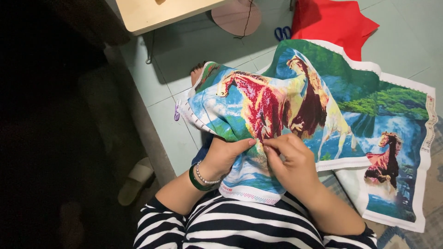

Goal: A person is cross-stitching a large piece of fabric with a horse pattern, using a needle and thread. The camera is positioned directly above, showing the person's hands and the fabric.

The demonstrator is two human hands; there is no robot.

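Two hands meet on the canvas [295,110] draped over your lap: your left hand [224,154] grips a fold to steady it, while your right hand [291,159] pinches its fingertips together against the cloth.

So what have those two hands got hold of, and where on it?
Both grip the horse-picture embroidery cloth near its lower edge: the left hand pinches a fold, the right hand pinches beside it. Whether a needle is held cannot be told.
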